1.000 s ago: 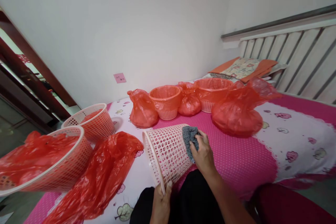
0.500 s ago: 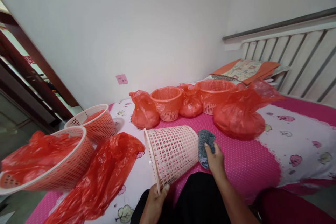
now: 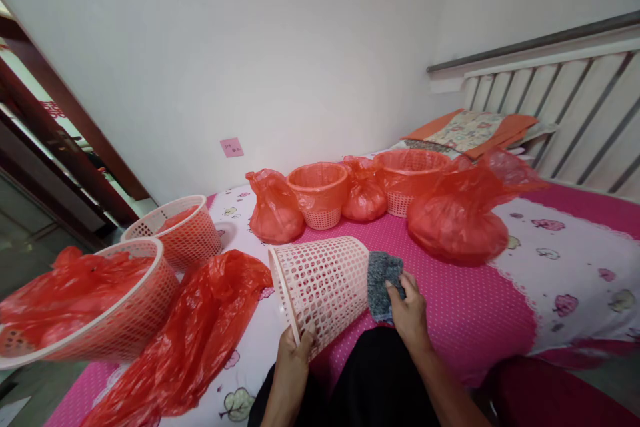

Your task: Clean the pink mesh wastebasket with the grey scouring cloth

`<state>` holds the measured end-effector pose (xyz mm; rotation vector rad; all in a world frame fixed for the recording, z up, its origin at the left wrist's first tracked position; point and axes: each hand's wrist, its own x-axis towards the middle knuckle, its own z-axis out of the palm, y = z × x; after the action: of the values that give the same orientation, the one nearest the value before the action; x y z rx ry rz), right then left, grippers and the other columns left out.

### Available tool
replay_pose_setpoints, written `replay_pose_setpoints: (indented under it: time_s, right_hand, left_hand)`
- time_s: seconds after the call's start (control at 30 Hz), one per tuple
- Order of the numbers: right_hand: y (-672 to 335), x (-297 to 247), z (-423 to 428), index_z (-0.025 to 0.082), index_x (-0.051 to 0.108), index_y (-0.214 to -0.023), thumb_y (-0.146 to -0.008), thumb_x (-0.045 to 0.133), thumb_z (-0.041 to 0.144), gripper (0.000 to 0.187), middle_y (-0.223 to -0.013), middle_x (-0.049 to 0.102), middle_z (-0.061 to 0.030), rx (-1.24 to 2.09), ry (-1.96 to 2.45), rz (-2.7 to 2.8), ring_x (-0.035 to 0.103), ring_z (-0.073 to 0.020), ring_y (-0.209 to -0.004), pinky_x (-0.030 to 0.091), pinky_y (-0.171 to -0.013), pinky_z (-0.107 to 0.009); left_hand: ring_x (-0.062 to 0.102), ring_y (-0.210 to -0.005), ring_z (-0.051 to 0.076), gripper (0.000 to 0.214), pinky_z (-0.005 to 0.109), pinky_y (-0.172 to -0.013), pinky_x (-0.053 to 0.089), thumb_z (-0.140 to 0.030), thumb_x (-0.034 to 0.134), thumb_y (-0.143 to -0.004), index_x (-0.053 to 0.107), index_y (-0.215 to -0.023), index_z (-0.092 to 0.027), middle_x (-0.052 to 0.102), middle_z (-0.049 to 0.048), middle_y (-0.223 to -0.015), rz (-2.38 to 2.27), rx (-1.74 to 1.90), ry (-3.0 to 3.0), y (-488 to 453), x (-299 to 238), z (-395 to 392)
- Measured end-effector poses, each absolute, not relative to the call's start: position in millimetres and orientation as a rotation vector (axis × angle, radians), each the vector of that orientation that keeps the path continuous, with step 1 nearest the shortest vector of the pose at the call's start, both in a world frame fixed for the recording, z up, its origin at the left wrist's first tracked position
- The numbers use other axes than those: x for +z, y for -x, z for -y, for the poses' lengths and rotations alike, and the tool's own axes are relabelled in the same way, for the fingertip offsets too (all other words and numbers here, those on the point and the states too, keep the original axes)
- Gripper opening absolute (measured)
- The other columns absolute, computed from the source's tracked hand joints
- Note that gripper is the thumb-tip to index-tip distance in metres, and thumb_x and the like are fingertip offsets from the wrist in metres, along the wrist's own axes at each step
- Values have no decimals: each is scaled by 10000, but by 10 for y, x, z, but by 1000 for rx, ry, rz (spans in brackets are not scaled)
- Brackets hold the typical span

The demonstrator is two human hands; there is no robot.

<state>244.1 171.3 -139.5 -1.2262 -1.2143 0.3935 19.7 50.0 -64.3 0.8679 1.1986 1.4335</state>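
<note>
A pale pink perforated plastic basket [image 3: 325, 280] lies on its side in front of me, its wide mouth facing left. My left hand [image 3: 294, 353] grips the rim at its lower edge, thumb on the outer wall. In my right hand [image 3: 411, 313] is a folded grey cloth [image 3: 384, 283], pinched under the thumb and touching the basket's base at the right. Left of the basket, an empty-looking red plastic bag [image 3: 205, 327] lies crumpled on the bed sheet.
Two pink baskets [image 3: 163, 300] with red plastic inside stand at the left. Along the wall are bag-lined baskets [image 3: 323, 217] and tied, filled red bags [image 3: 457, 227]. A folded quilt [image 3: 465, 132] lies near the white radiator [image 3: 590, 107]. Pink patterned bedding [image 3: 450, 307] covers the bed.
The basket has shifted slightly left and up. My right hand and the cloth have moved left along with its base, and my left hand has risen a little on the rim.
</note>
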Motion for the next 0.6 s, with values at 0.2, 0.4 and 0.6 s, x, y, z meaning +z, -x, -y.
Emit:
replay_pose_setpoints:
  time_s: [0.2, 0.4, 0.6]
  right_hand:
    - [-2166, -1114, -1560, 191, 665, -1209, -987, 502, 370, 328, -1233, 669, -142, 366, 1128, 1309, 651, -275, -1141, 542, -993, -439]
    - [-1833, -653, -1243, 215, 653, -1228, -1009, 491, 256, 276, -1301, 662, -126, 300, 940, 1497, 612, -270, -1267, 517, -1081, -452]
    - [-1494, -352, -846, 206, 626, -1247, -902, 645, 208, 346, -1476, 532, -159, 405, 835, 1697, 547, -309, -1363, 519, -1112, -478]
  left_hand:
    - [690, -1194, 375, 573, 552, -1118, 468, -557, 815, -735, 776, -1115, -129, 793, 174, -1152, -1274, 1379, -945, -107, -766, -457]
    - [669, -1223, 368, 499, 535, -1140, 443, -555, 751, -795, 791, -1063, -136, 792, 165, -1149, -1278, 1366, -1024, -125, -689, -418]
    - [709, -1105, 346, 384, 501, -1058, 514, -497, 718, -831, 792, -998, -159, 814, 114, -1027, -1286, 1395, -1115, -159, -705, -374]
